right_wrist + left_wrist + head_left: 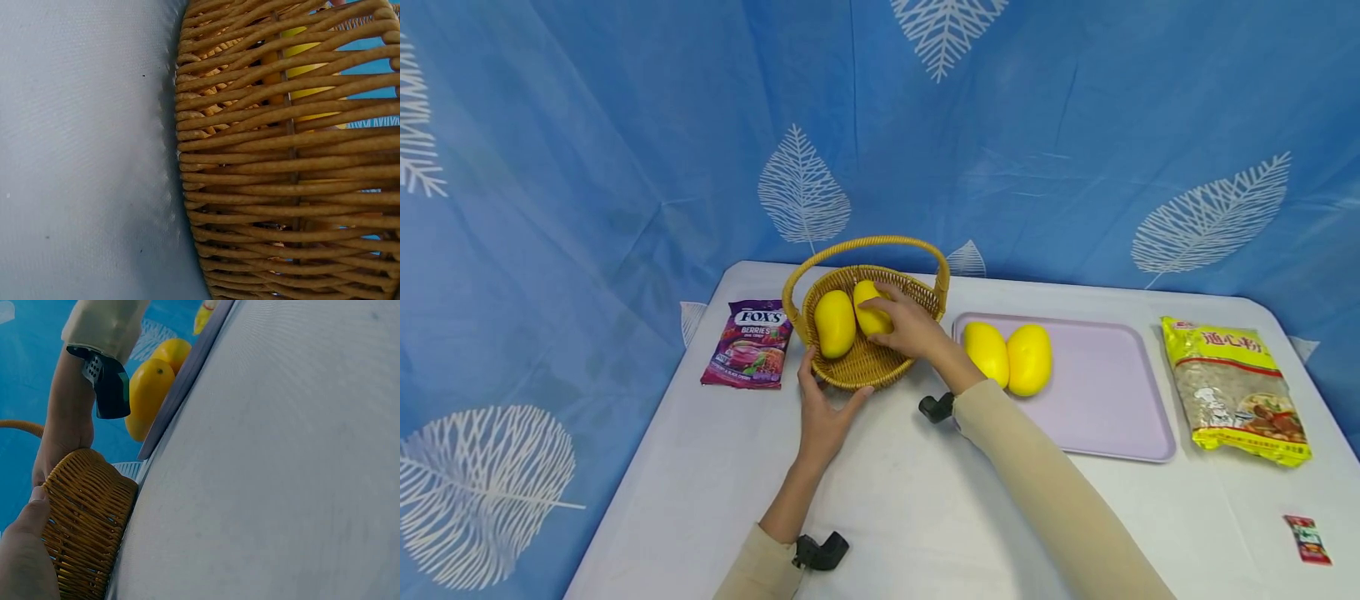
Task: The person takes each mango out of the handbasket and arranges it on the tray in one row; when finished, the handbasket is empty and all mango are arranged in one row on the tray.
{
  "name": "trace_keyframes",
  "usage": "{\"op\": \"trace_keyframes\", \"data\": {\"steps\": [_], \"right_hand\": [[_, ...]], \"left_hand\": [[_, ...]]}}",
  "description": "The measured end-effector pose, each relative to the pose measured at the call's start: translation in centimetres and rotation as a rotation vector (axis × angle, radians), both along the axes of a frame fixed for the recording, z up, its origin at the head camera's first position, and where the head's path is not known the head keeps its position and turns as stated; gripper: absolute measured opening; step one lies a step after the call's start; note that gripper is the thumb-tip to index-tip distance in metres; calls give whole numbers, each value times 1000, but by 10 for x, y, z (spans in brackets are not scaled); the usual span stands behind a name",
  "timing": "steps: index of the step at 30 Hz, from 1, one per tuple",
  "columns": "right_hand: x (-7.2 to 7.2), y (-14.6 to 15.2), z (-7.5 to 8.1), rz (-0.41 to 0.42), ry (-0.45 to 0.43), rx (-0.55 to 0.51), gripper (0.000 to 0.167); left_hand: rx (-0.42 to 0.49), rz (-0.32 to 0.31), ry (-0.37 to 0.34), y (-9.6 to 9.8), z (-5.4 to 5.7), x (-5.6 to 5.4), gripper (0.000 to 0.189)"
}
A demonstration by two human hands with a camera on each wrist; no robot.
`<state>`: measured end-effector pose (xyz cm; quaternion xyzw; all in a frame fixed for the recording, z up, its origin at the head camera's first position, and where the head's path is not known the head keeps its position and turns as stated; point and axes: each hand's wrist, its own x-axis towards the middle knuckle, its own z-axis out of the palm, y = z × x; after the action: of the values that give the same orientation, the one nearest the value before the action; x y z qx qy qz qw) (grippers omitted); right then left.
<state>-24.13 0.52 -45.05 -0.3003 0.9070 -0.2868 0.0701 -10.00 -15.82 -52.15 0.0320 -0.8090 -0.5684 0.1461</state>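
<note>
The wicker basket with a tall handle stands on the white table, with one yellow mango lying in its left part. My right hand reaches in over the rim and grips a second mango, thumb and fingers around its right side. At the basket's near left side, my left hand touches the wickerwork, thumb and fingers spread apart. In the left wrist view its thumb lies at the rim. Wickerwork fills much of the right wrist view, with yellow showing through the gaps.
Right of the basket is a lilac tray carrying two more mangoes. A purple candy bag lies to the left, a yellow pasta bag far right, and a small red packet near the right front. Behind hangs a blue curtain.
</note>
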Motion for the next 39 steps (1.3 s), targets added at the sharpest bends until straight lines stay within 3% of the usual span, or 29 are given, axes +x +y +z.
{"op": "trace_keyframes", "data": {"steps": [5,10,14,18,21,26,33,39], "right_hand": [[1,4,1,19,44,-41,49],[9,12,11,42,111,-104,48],[22,22,25,61,191,-172,47],[39,40,40,60,210,-237,48],[52,57,47,51,219,-276,50],[71,86,56,48,307,-318,52],[90,126,62,-35,379,-329,53],[95,164,50,-131,413,-307,55]], "left_hand": [[-8,-5,18,1,0,0,100],[-14,-2,15,1,0,1,100],[-10,-1,16,1,0,2,101],[-6,-3,27,1,-1,2,101],[-7,-2,21,2,-1,2,101],[4,7,4,1,-2,2,101],[11,0,15,2,-1,2,100],[20,-3,17,2,-1,3,99]]}}
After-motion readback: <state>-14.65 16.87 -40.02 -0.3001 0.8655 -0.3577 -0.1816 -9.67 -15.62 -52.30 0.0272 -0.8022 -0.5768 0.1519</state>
